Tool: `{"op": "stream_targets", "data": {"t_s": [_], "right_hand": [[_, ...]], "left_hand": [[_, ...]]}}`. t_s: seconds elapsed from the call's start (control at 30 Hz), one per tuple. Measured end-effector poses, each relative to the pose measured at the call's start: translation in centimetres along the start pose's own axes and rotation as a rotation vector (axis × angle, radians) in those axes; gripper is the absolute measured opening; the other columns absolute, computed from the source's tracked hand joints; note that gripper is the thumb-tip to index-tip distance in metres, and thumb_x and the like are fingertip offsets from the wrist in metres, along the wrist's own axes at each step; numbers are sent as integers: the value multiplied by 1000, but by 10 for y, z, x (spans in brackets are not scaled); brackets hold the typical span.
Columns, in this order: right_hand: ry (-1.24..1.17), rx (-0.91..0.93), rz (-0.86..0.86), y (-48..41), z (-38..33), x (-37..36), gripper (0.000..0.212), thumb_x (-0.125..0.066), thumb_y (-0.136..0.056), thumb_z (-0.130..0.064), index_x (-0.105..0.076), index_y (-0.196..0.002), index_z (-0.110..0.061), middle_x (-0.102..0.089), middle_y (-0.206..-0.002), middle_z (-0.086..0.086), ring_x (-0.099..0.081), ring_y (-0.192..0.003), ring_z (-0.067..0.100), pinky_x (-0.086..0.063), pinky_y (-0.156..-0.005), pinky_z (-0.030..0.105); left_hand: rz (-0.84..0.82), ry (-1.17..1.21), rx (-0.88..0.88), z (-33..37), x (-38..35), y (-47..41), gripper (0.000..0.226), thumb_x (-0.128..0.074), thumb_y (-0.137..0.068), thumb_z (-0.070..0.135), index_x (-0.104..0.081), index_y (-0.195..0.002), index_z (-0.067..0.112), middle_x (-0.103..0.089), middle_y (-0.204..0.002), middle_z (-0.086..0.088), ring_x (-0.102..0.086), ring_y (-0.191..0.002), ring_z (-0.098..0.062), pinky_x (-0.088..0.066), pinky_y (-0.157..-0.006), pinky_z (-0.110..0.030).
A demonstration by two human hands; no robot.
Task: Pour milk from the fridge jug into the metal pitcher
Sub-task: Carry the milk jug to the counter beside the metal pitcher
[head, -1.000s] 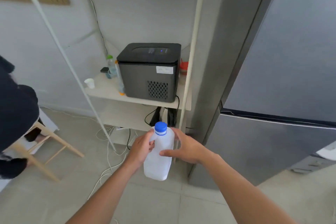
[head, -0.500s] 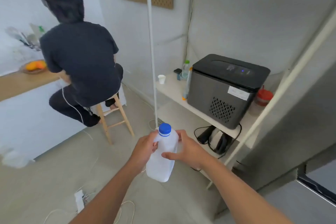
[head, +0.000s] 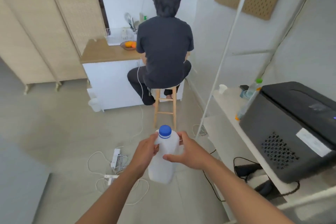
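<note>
I hold a white plastic milk jug (head: 161,167) with a blue screw cap (head: 165,130) upright in front of me, above the floor. My left hand (head: 145,152) grips its handle side. My right hand (head: 189,154) wraps around its right side, thumb across the front. The cap is on. No metal pitcher is in view.
A person in dark clothes sits on a wooden stool (head: 165,107) at a wooden counter (head: 107,52) straight ahead. A white shelf frame (head: 225,63) with a black machine (head: 294,129) stands on the right. Cables and a power strip (head: 115,156) lie on the floor. A folding screen (head: 45,29) stands at left.
My view has swung left from the fridge and shelf to the seated person and counter. Both hands keep the same hold on the jug.
</note>
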State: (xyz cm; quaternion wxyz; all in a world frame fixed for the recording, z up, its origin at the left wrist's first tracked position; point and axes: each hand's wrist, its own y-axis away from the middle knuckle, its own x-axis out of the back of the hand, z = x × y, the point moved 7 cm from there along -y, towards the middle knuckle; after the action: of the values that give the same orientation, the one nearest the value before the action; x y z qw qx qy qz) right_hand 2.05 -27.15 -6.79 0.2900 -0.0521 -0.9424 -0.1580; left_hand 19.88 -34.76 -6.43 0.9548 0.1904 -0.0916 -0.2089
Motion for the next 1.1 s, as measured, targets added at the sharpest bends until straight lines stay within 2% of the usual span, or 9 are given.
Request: {"op": "stream_targets", "data": {"t_s": [0.07,0.17,0.33,0.43,0.5,0.67,0.83,0.97,1.1], "right_hand": [[17,41,-61,-7,-11,-13,93,-96,-71,-65,-43,-144,-42,-59,-136,-30,-57,-127,-7,-53,-99,24],[35,102,-151,-18,-31,-40,93,-95,-70,-67,-44,-143,-42,-60,-136,-30,-57,-127,-8,-52,-95,23],[49,194,-284,-30,-75,-94,92,-97,-72,-64,-43,-144,-41,-59,-136,-31,-57,-126,-8,-52,-94,21],[61,245,-351,-35,-105,-127,92,-97,-72,-63,-43,-143,-42,-59,-137,-31,-58,-126,-8,-54,-97,24],[70,274,-396,-39,-124,-151,91,-97,-71,-63,-44,-142,-43,-59,-136,-32,-58,-126,-8,-55,-98,26],[112,354,-492,-46,-176,-216,95,-97,-69,-67,-43,-144,-44,-59,-137,-32,-59,-127,-6,-55,-104,30],[144,416,-587,-51,-232,-283,93,-97,-71,-64,-45,-145,-41,-60,-136,-31,-59,-124,-9,-55,-93,22],[165,464,-650,-57,-276,-341,94,-96,-71,-67,-44,-145,-41,-59,-138,-31,-58,-127,-8,-54,-97,24],[188,516,-718,-62,-323,-399,98,-94,-69,-71,-42,-147,-43,-59,-139,-32,-57,-128,-11,-52,-98,24]], "left_hand": [[67,27,32,-9,18,10,53,-50,-108,51,-61,-60,30,-50,-65,4,-42,-62,-17,-36,-69,-36],[160,69,59,-20,48,27,47,-51,-106,53,-57,-70,24,-50,-67,3,-41,-66,-19,-34,-70,-36],[300,127,76,-34,105,58,48,-50,-110,48,-63,-68,28,-52,-64,5,-46,-54,-13,-39,-63,-31],[372,160,58,-38,140,79,53,-47,-112,46,-64,-64,29,-50,-61,7,-44,-54,-13,-38,-61,-30],[417,183,59,-42,165,92,51,-46,-112,46,-63,-69,25,-49,-60,8,-43,-52,-12,-38,-61,-30],[527,223,37,-58,232,122,51,-46,-113,46,-67,-71,24,-52,-62,6,-44,-57,-14,-38,-63,-31],[625,253,58,-82,306,144,51,-46,-111,51,-68,-73,26,-47,-69,2,-41,-62,-16,-36,-65,-34],[687,282,61,-101,367,160,50,-43,-109,55,-67,-83,20,-43,-74,-2,-38,-68,-20,-36,-68,-35],[792,316,96,-120,430,176,53,-44,-107,59,-65,-81,17,-41,-75,-2,-38,-67,-19,-35,-70,-36]]}}
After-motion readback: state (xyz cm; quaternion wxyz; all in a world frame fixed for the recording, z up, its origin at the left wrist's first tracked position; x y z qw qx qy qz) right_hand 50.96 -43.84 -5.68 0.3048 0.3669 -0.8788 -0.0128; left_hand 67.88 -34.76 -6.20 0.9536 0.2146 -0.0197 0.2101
